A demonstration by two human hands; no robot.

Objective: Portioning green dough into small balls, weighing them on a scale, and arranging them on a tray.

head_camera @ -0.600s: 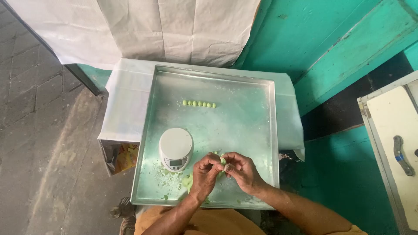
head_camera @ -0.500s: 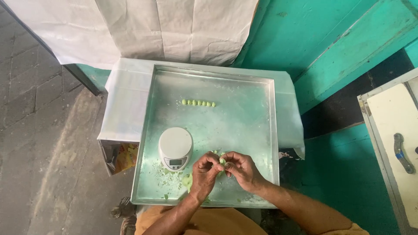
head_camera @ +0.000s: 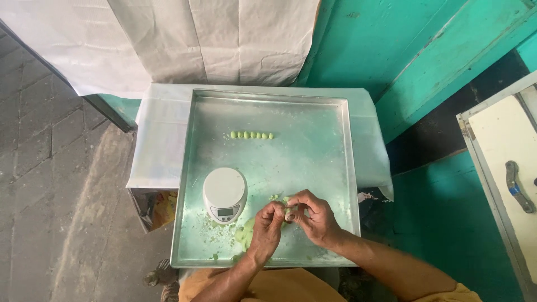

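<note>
A white cloth (head_camera: 159,140) covers the table, and a big shiny metal tray (head_camera: 319,145) sits on top of it. The tray has a low rim all around. Most of its floor is bare, mainly the right side and the far end, so there is lots of room there. The near left part is messy with green crumbs and a flat smear of green dough (head_camera: 244,232).

A round white kitchen scale (head_camera: 224,194) stands on the tray, just left of the hands. Farther back, well apart from the hands, a short row of little green dough balls (head_camera: 251,135) lies in a line.

Both hands meet over the near part of the tray, close to the front rim. The left hand (head_camera: 267,228) and the right hand (head_camera: 316,217) touch each other at the fingertips. Their fingers are curled in and pinched together on a small green dough piece (head_camera: 289,213), which sits right between them. Only a bit of it peeks out. A few more green bits lie on the tray just beyond the fingers.
</note>
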